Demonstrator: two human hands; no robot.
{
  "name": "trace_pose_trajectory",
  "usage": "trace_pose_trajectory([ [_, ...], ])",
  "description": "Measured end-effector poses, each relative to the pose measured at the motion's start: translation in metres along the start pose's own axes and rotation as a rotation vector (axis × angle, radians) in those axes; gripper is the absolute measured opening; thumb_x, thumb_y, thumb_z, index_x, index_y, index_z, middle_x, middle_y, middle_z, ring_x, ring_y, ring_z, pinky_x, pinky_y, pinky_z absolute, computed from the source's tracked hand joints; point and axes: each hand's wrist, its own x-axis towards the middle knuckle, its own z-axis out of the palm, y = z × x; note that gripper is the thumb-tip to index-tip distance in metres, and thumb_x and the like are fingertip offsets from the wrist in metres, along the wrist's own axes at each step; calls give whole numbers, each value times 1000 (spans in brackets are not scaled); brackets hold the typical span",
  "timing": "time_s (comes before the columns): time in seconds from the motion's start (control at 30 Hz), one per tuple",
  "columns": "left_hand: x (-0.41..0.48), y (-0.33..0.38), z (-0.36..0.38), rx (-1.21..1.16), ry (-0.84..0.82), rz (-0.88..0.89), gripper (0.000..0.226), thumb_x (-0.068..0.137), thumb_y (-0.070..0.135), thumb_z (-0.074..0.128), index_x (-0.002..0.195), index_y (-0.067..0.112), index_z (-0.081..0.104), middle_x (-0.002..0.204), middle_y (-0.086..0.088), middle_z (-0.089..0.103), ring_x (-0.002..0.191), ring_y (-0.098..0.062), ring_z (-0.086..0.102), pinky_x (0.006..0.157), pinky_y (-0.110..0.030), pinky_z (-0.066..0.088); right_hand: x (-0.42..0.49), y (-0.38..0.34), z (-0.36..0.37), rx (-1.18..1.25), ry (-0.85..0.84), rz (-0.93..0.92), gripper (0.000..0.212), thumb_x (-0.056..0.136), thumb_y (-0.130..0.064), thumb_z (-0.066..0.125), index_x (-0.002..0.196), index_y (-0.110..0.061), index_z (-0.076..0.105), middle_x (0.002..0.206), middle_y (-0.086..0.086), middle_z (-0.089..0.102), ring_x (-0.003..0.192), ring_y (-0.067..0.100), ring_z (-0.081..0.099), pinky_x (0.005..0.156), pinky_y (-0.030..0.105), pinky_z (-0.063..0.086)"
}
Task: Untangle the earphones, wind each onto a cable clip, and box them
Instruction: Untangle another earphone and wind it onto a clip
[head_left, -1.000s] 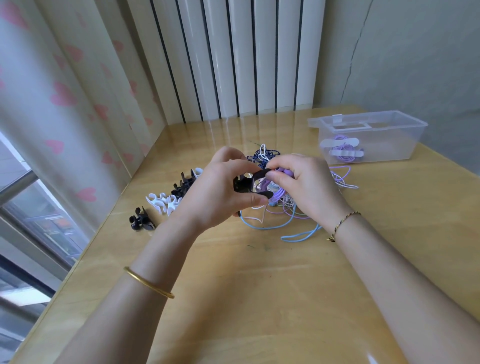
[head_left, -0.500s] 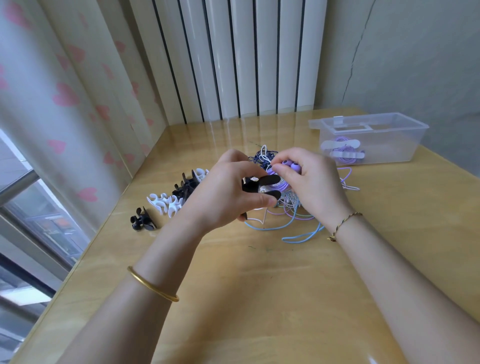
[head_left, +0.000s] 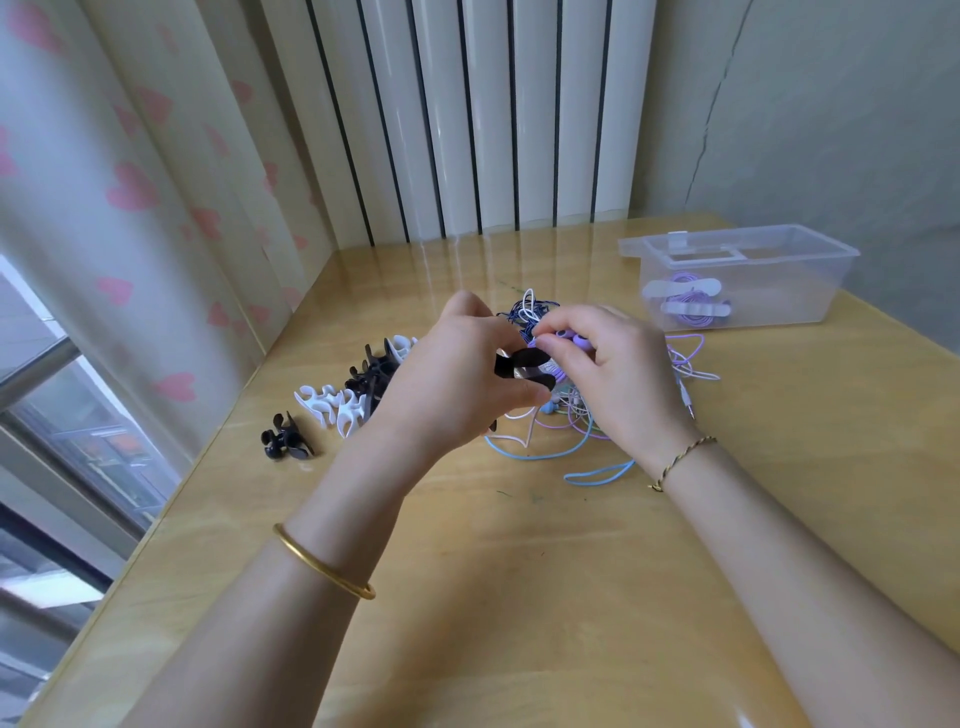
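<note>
Black clip pinched in left hand; right hand apparently pinches purple earbuds.

I get a single view, from the head: wide-angle, tilted forward and down, close over the worktop. The window lies at 9 o'clock, the ribbed wall panel at 12, the clear box at 2.

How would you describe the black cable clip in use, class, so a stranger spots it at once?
Look at the wooden table, above the tangled earphones. There the left hand grips a black cable clip. Unlike the clips lying in a row nearby, it carries purple cable.
</note>
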Motion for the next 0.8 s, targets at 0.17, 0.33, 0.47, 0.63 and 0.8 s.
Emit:
trace_pose_trajectory([
  [0.17, -1, 4, 4, 127, 44, -20, 30, 75, 30, 79, 98, 13, 68, 105, 1, 42, 68, -26, 60, 64, -41, 55, -2, -4, 4, 32, 34, 49, 7, 83, -4, 66, 84, -8, 71, 70, -19, 55, 66, 11, 52, 63, 15, 40],
  [0.33, 0, 6, 7, 252, 91, -4, 27, 81, 33, 72, 102, 17, 67, 110, 4, 46, 81, -24, 60, 71, -33, 49, -2, -4, 2, 107, -3, 107, 9, 83, -4, 66, 85, -10, 72, 66, -23, 56, 61, 0, 53, 59, 11, 39],
  [0.47, 1, 5, 8, 269, 82, 24, 22, 87, 28, 66, 106, 16, 68, 117, 4, 49, 89, -22, 60, 76, -33, 48, -4, -4, 1, 158, -25, 141, 10, 84, -4, 66, 86, -11, 72, 60, -28, 57, 57, -2, 53, 57, 9, 37],
  [0.63, 2, 2, 8, 217, 104, 26, 24, 87, 23, 66, 110, 15, 67, 119, 3, 51, 94, -20, 58, 75, -27, 43, -4, -8, 1, 201, -25, 180, 12, 85, -4, 66, 86, -14, 72, 55, -30, 55, 54, -4, 53, 55, 6, 35],
  [0.8, 1, 1, 14, 213, 155, 33, 25, 88, 26, 66, 110, 15, 65, 117, 3, 50, 93, -19, 57, 71, -24, 38, -2, -10, 4, 264, 31, 269, 12, 84, -5, 66, 85, -16, 70, 64, -15, 58, 54, 3, 57, 58, 19, 49],
])
